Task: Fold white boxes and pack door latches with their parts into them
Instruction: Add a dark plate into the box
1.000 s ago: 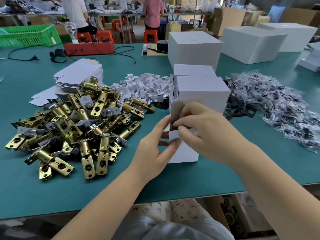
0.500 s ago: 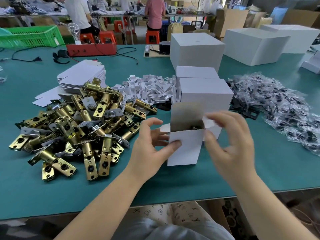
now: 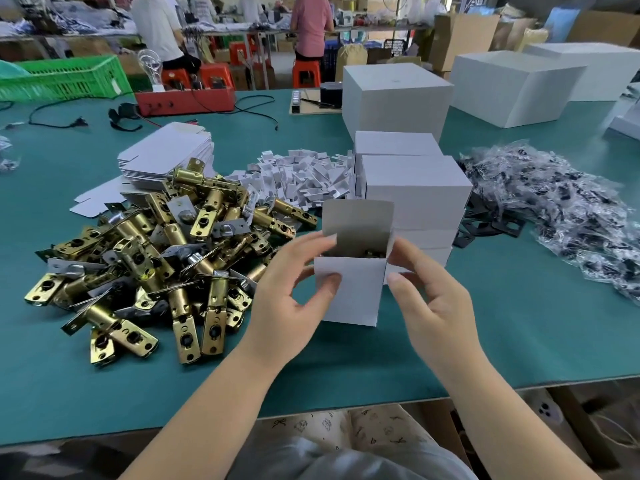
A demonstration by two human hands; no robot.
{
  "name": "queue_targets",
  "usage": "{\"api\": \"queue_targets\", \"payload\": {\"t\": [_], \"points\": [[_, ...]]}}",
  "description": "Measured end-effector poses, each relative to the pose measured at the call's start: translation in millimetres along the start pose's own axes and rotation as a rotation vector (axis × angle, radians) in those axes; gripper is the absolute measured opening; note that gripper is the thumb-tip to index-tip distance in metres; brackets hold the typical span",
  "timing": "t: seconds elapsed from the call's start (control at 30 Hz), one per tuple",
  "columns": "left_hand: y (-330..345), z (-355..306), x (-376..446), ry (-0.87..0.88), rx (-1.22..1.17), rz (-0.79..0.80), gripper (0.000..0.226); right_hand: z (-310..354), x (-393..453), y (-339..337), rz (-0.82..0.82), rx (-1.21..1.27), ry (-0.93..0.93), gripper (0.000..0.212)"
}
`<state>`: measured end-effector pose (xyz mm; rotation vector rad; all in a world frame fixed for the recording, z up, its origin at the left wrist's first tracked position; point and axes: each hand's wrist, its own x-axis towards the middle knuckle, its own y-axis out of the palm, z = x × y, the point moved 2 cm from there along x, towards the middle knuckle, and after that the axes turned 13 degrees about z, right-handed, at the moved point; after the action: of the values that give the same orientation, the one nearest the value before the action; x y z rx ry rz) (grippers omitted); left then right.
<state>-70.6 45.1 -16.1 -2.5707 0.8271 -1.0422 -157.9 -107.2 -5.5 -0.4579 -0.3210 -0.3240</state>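
Observation:
A small white box (image 3: 353, 292) stands upright on the green table (image 3: 519, 334), its top lid flap raised and a brass part showing inside. My left hand (image 3: 291, 292) grips its left side, thumb on the front and fingers at the left flap. At the box's right edge my right hand (image 3: 426, 299) touches the side flap with its fingers. A heap of brass door latches (image 3: 156, 258) lies to the left. Flat white box blanks (image 3: 166, 157) are stacked behind the heap.
Closed small white boxes (image 3: 415, 188) are stacked right behind the open one. A pile of white card inserts (image 3: 304, 174) lies mid-table. Bagged black parts (image 3: 561, 216) spread to the right, larger white boxes (image 3: 394, 95) at the back. The table's front edge is near my lap.
My right hand came off the box top and moved to its right side. The lid flap stands up and the box interior is exposed. The left hand kept its hold.

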Motion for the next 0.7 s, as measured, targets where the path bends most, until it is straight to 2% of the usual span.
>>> {"api": "queue_targets", "payload": {"t": [0.1, 0.2, 0.3, 0.43, 0.5, 0.53, 0.57, 0.63, 0.7], "points": [[4, 1, 4, -0.041, 0.072, 0.068, 0.026, 1, 4, 2, -0.042, -0.053, -0.045, 0.031], [2, 3, 7, -0.024, 0.128, -0.011, 0.019, -1, 7, 6, -0.059, -0.141, -0.099, 0.028], [2, 2, 10, 0.024, 0.212, -0.063, 0.023, -4, 9, 8, -0.069, -0.282, -0.193, 0.032], [4, -4, 12, 0.084, 0.229, -0.048, 0.027, -4, 16, 8, -0.086, -0.252, -0.209, 0.03], [4, -7, 14, 0.099, 0.291, -0.096, 0.025, -2, 22, 7, -0.119, -0.229, -0.207, 0.017], [4, -9, 14, 0.12, 0.327, -0.119, 0.024, 0, 25, 8, -0.115, -0.166, -0.201, 0.017], [5, -9, 14, 0.134, 0.33, -0.137, 0.027, 2, 27, 8, -0.106, -0.073, -0.192, 0.03], [5, -10, 13, 0.074, 0.198, -0.172, 0.05, 3, 31, 7, -0.078, 0.049, -0.187, 0.054], [5, -11, 12, 0.017, 0.089, -0.18, 0.061, 3, 33, 6, -0.022, -0.022, -0.213, 0.066]]}}
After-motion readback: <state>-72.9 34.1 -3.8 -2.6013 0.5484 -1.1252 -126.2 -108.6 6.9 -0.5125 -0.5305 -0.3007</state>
